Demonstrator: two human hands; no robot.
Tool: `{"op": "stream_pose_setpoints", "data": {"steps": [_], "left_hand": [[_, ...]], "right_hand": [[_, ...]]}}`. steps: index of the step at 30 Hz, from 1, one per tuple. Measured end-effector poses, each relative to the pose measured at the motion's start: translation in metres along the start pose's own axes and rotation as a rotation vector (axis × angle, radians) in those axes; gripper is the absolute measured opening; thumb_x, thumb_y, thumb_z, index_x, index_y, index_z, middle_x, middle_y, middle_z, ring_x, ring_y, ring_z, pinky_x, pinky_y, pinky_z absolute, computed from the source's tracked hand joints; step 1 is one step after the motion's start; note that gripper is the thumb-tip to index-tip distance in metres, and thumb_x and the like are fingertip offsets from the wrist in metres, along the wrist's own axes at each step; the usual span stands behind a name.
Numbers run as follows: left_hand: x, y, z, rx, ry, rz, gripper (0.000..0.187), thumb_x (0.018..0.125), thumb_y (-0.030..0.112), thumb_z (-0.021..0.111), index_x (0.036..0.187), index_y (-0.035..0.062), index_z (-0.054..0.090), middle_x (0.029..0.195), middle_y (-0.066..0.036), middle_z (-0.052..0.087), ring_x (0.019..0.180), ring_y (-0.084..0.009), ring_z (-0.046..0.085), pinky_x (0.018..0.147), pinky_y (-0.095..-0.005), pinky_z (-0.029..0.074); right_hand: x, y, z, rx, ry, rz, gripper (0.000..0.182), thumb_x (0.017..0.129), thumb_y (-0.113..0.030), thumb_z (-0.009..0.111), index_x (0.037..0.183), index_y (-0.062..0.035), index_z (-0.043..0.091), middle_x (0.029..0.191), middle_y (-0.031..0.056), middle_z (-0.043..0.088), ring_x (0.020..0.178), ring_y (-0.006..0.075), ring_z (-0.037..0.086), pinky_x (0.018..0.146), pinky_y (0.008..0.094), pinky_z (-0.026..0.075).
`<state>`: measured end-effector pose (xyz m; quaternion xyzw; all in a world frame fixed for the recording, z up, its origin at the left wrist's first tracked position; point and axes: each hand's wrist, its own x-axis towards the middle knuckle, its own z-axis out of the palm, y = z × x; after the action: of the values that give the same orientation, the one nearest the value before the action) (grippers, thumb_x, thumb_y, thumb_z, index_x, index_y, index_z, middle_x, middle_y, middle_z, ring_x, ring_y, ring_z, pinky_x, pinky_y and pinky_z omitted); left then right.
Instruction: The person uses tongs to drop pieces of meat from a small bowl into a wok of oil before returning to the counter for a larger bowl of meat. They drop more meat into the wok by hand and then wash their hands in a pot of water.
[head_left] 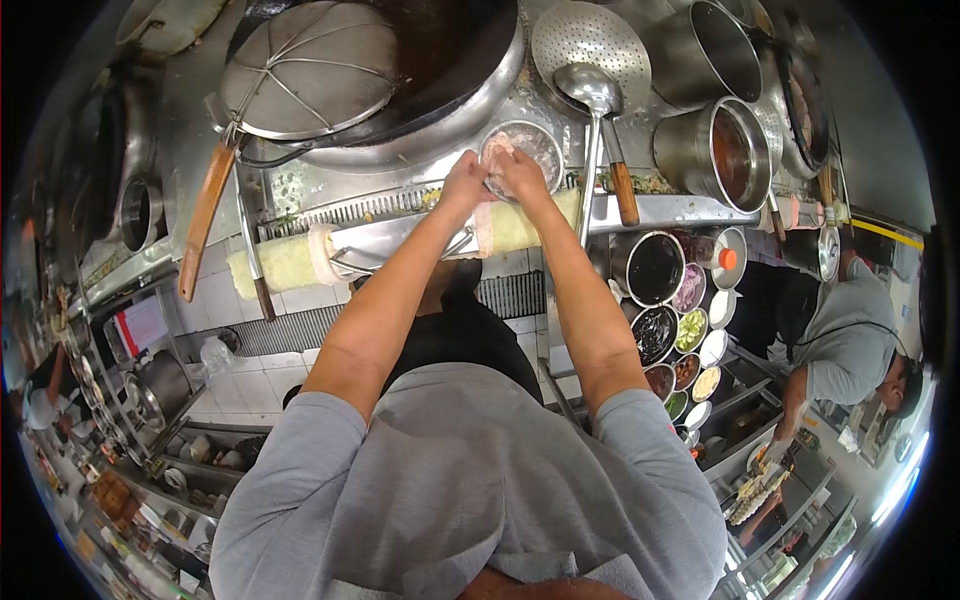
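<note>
A small metal bowl (546, 146) sits at the front edge of the stove, with pale pink pieces that look like raw meat (497, 148) inside. My left hand (466, 181) is closed at the bowl's left rim, its fingertips partly hidden. Inside the bowl, my right hand (523, 174) has its fingers bent together against the pink pieces. Just beyond the bowl stands a large wok (470, 100) with a wire-framed strainer (300, 75) lying across it. A perforated skimmer (590, 35) and a ladle (588, 88) rest to the right of the bowl.
Metal pots (690, 150) stand at the right, one holding reddish-brown liquid. Below them are several bowls of chopped ingredients and a pan of dark liquid (655, 268). A yellowish rolled cloth (275, 262) covers the front rail. Another person (850, 320) bends at the far right.
</note>
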<state>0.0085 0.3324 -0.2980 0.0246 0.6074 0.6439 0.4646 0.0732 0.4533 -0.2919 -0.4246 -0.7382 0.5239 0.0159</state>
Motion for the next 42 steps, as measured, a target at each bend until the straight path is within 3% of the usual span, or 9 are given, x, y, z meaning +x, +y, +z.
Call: {"op": "stream_pose_setpoints", "data": {"steps": [5,14,18,21,25,29,33,37,42], "left_hand": [[-0.004,0.014,-0.001,-0.008,-0.051,-0.091,0.01,0.1,0.015,0.047,0.104,0.0053,0.046,0.098,-0.009,0.056,0.074,-0.0225,0.067,0.062,-0.0345,0.06],[0.021,0.004,-0.008,0.497,0.276,0.383,0.032,0.098,0.022,0.051,0.122,0.0016,0.053,0.094,-0.012,0.064,0.072,-0.0158,0.065,0.068,-0.0296,0.053],[-0.026,0.011,0.012,0.452,0.235,-0.013,0.043,0.093,0.026,0.054,0.125,-0.0027,0.051,0.11,-0.025,0.065,0.1,-0.0384,0.063,0.09,-0.0395,0.048],[-0.084,0.019,0.029,0.445,0.362,0.26,0.045,0.093,0.015,0.052,0.134,-0.0031,0.045,0.125,-0.024,0.058,0.104,-0.0313,0.063,0.092,-0.038,0.047],[-0.159,0.034,0.064,-0.242,-0.059,-0.157,0.053,0.096,0.009,0.05,0.144,0.0009,0.027,0.131,-0.019,0.046,0.103,-0.0319,0.063,0.084,-0.0375,0.057],[-0.113,0.027,0.074,-0.333,-0.08,-0.357,0.052,0.096,0.008,0.05,0.142,-0.0012,0.028,0.127,-0.02,0.046,0.101,-0.0336,0.064,0.085,-0.0392,0.057],[-0.079,0.039,0.053,-0.173,-0.024,-0.137,0.057,0.092,0.007,0.055,0.142,-0.0029,0.029,0.127,-0.017,0.045,0.101,-0.029,0.063,0.086,-0.0372,0.055],[-0.064,0.04,0.017,0.055,0.151,0.035,0.056,0.091,0.008,0.056,0.142,-0.0009,0.033,0.128,-0.017,0.048,0.098,-0.0242,0.061,0.084,-0.0331,0.054],[-0.033,0.031,0.013,0.042,0.163,-0.125,0.056,0.095,0.013,0.055,0.143,-0.0027,0.03,0.122,-0.016,0.05,0.097,-0.0229,0.06,0.084,-0.0329,0.054]], "right_hand": [[0.021,-0.012,-0.022,1.07,-0.367,0.385,0.027,0.098,-0.018,0.048,0.115,0.0014,0.058,0.108,0.0141,0.065,0.097,0.0239,0.064,0.084,0.0368,0.054],[-0.021,-0.023,-0.067,0.56,-0.185,0.109,0.028,0.097,-0.006,0.047,0.122,0.0065,0.053,0.116,0.0129,0.064,0.095,0.0261,0.065,0.084,0.0328,0.053],[-0.032,-0.039,-0.077,-0.071,-0.062,-0.224,0.027,0.092,-0.003,0.049,0.116,-0.0002,0.061,0.108,0.0148,0.064,0.093,0.03,0.065,0.079,0.0398,0.054],[-0.021,-0.034,-0.079,-0.534,0.193,-0.68,0.022,0.083,-0.001,0.054,0.102,0.0002,0.063,0.102,0.0201,0.062,0.097,0.0381,0.061,0.083,0.045,0.051],[-0.017,-0.012,-0.096,-0.672,0.096,-0.931,0.023,0.075,0.002,0.056,0.095,-0.0002,0.066,0.093,0.0171,0.062,0.093,0.034,0.06,0.083,0.0426,0.048],[-0.02,0.008,-0.105,-0.861,0.068,-0.906,0.016,0.077,-0.003,0.057,0.087,-0.0088,0.069,0.087,0.0092,0.064,0.096,0.0272,0.059,0.091,0.0399,0.045],[-0.029,0.008,-0.091,-1.029,0.073,-0.788,0.012,0.079,-0.01,0.059,0.086,-0.0128,0.068,0.086,0.0047,0.067,0.096,0.024,0.061,0.088,0.0389,0.045],[-0.036,-0.001,-0.047,-0.766,-0.019,-0.423,0.019,0.088,-0.015,0.06,0.103,-0.0059,0.066,0.102,0.0188,0.067,0.094,0.0352,0.065,0.084,0.047,0.049],[-0.045,-0.008,-0.064,-0.387,0.197,-0.547,0.024,0.087,-0.004,0.055,0.11,0.0004,0.062,0.108,0.0246,0.062,0.1,0.0412,0.06,0.088,0.0459,0.049]]}}
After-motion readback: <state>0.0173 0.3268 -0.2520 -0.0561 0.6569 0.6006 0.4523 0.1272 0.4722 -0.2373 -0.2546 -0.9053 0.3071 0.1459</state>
